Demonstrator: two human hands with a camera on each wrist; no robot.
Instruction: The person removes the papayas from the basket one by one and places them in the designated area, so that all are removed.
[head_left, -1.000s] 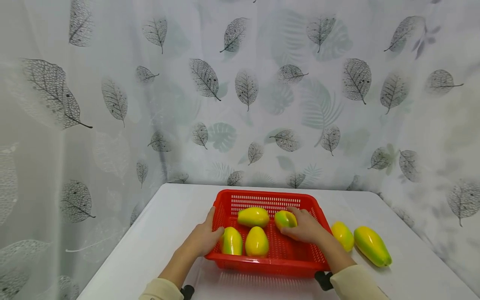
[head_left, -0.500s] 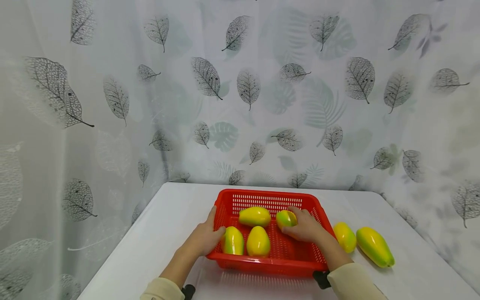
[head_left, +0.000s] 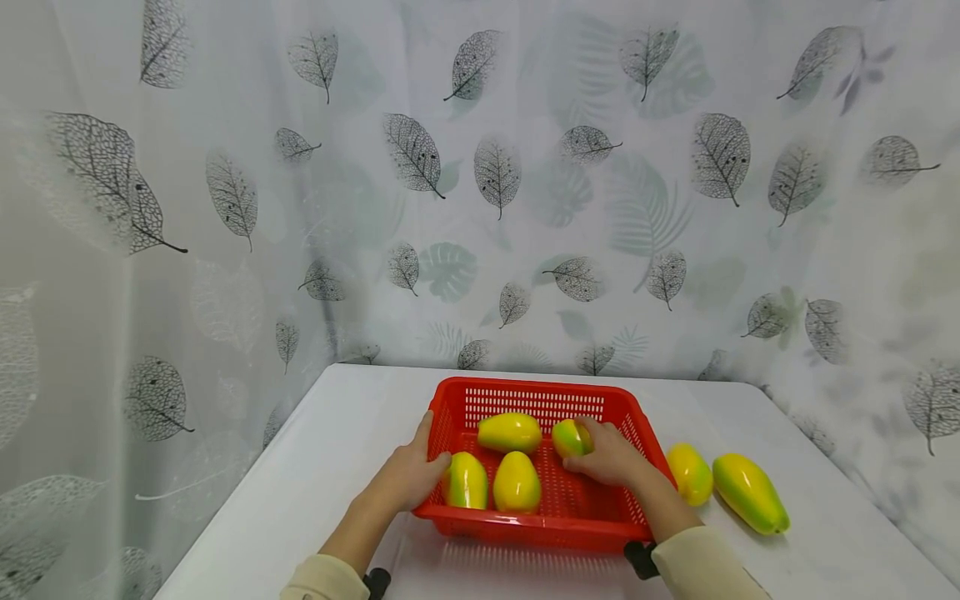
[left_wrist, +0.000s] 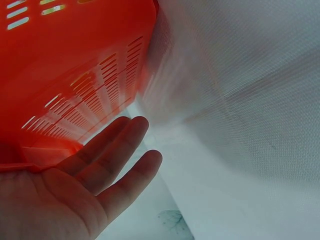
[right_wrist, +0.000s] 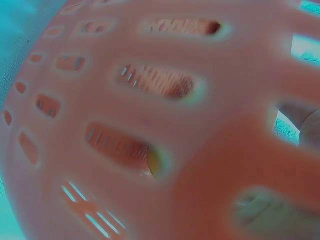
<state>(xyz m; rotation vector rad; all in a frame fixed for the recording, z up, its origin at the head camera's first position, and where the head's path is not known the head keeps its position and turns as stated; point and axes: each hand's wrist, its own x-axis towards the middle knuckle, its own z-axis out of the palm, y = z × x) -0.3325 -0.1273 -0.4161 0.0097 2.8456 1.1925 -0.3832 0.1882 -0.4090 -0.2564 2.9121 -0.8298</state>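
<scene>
Your right hand grasps a fruit inside the red basket

Your thumb is on the near side of this yellow-green fruit, your fingers on its far side. Left of that hand lies a second fruit; nearer to you, a third fruit and a fourth fruit, all in the basket. Your left hand rests at the left rim, fingers extended outside, thumb over the edge. Right of your right hand, a fifth fruit and a sixth fruit lie on the white table. Beyond both hands hangs a leaf-patterned curtain.
</scene>
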